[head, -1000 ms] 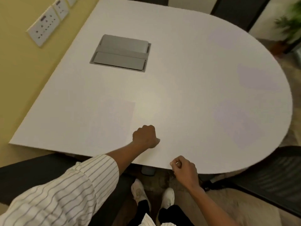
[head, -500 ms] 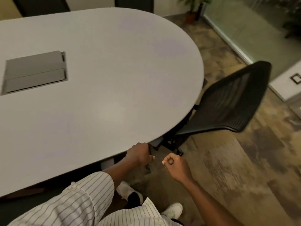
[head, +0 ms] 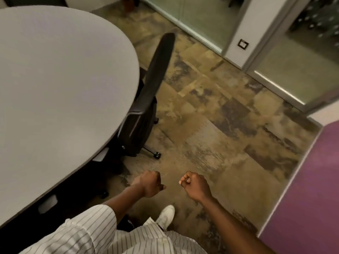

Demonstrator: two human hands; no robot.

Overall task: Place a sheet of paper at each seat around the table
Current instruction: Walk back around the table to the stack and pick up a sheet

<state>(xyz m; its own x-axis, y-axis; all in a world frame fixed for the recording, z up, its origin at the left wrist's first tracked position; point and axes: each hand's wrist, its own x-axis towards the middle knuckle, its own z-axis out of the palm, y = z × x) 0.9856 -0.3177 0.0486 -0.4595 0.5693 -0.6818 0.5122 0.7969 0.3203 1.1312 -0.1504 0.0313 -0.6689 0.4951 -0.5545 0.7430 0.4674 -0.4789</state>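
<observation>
The white table point(head: 55, 79) with its rounded end fills the left of the head view. I cannot make out any sheet of paper on the part that shows. My left hand point(head: 149, 184) is a closed fist over the carpet, just off the table's near edge, with nothing in it. My right hand point(head: 194, 186) is also a closed fist, a little to the right of the left one, holding nothing. Both hands hang in the air apart from the table.
A black mesh office chair point(head: 148, 99) is tucked against the table's rounded end. Patterned brown carpet point(head: 229, 125) spreads to the right. Glass partitions point(head: 293, 66) stand at the back right and a purple wall point(head: 311, 189) at the right. My white shoe point(head: 166, 215) shows below.
My view has swung right, away from the tabletop toward the floor and chair. My left hand has come off the table's edge; both fists now hang over the carpet.
</observation>
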